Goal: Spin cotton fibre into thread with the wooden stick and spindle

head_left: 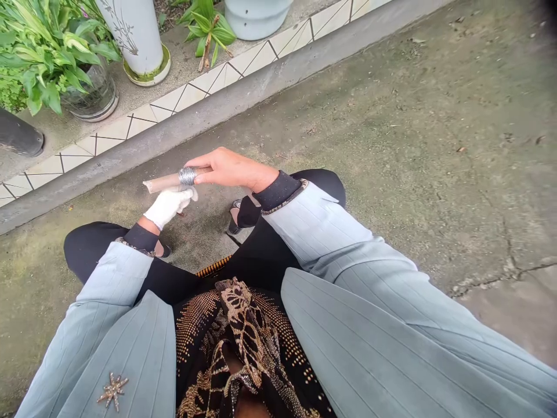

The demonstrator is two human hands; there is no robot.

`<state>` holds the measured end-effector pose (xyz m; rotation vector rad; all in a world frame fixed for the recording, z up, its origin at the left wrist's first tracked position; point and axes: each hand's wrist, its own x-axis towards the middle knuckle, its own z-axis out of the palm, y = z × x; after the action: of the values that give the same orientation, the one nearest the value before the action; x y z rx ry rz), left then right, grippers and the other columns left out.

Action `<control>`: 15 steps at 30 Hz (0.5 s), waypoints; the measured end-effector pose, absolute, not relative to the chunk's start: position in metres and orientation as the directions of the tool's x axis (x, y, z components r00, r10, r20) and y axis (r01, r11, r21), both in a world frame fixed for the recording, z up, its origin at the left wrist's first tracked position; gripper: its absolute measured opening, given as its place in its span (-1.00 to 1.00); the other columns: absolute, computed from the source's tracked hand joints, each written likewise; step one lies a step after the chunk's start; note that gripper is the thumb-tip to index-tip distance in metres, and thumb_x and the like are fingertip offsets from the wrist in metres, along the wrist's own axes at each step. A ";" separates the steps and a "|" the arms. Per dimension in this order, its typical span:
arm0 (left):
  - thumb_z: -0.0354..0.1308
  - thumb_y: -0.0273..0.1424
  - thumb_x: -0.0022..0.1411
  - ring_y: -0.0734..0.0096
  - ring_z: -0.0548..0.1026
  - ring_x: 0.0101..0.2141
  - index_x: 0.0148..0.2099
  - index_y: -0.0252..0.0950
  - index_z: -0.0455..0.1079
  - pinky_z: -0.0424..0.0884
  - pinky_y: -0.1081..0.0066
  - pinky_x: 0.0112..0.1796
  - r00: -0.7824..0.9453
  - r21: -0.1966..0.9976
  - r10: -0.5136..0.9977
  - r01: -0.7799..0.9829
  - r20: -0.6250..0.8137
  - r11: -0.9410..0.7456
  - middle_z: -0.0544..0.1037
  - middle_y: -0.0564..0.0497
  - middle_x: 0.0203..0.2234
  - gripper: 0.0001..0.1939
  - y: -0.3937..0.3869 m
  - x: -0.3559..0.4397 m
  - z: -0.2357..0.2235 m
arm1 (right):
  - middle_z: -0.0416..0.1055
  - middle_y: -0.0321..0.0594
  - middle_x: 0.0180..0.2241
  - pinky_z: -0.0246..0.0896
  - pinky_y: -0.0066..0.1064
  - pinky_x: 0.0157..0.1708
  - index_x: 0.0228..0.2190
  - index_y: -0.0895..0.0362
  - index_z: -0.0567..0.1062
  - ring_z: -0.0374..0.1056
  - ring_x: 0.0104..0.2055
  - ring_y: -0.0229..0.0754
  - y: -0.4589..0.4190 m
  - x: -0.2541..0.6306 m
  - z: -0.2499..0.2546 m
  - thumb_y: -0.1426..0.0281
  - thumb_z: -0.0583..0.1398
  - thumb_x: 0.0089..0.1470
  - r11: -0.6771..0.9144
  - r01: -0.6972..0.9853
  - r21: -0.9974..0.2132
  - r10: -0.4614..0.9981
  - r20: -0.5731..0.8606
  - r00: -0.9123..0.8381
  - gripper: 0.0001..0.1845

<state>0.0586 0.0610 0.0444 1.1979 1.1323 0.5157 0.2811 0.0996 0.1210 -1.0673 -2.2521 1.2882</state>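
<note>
Presently, a pale rolled tube was held above the concrete ground, between the black-trousered knees, with a silver band wrapped around it. The tube's right-hand end was pinched between the thumb and extended fingers of the bare right hand. The band was left uncovered just beside this grip, apparently so that it could be kept in view. The left hand, covered by a white glove, was curled closed just beneath the tube. Contact could not be confirmed, though support from below was suggested by its position. Both forearms were raised, and the tube was thereby kept off the ground, presumably to protect it from dirt. Beyond the hands, a white planter and leafy plants in a glass jar were placed on a tiled ledge, well apart from the work.
</note>
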 end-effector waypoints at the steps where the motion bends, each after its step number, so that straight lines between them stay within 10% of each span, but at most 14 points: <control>1: 0.28 -0.09 0.10 0.57 0.06 -0.67 -0.37 -0.28 0.47 -0.03 0.45 -0.58 0.400 0.919 0.828 0.223 -0.392 0.326 0.16 0.20 -0.72 -0.67 0.060 0.059 0.046 | 0.45 -0.32 -0.39 -0.03 -0.37 -0.22 -0.09 0.17 0.67 0.20 -0.26 -0.22 0.101 0.281 0.120 0.27 0.30 0.26 0.288 0.475 -0.831 0.773 -0.091 -0.627 -0.72; 10: 0.14 -0.15 0.34 0.42 0.29 -0.53 -0.20 -0.25 0.55 0.23 0.39 -0.43 0.430 0.914 0.882 0.406 -0.193 0.002 0.42 0.09 -0.57 -0.71 0.050 0.055 0.052 | 0.63 -0.05 -0.08 0.11 -0.30 -0.15 0.20 0.13 0.62 0.41 -0.09 -0.01 0.117 0.287 0.109 0.30 0.23 0.32 0.283 0.840 -0.463 0.908 -0.151 -0.390 -0.52; 15: 0.08 -0.18 0.34 0.32 0.43 -0.40 -0.27 -0.26 0.55 0.34 0.33 -0.25 0.478 0.769 0.872 0.595 -0.107 -0.232 0.59 0.00 -0.41 -0.68 0.055 0.047 0.070 | 0.64 -0.01 -0.15 0.09 -0.29 -0.24 0.07 0.11 0.69 0.45 -0.17 -0.03 0.115 0.280 0.105 0.32 0.25 0.32 0.461 0.844 -0.276 0.771 -0.346 -0.534 -0.64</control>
<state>0.0471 0.0550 0.0698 1.9422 1.2173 0.4469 0.2801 0.1150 0.1050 -1.5798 -2.8284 0.6993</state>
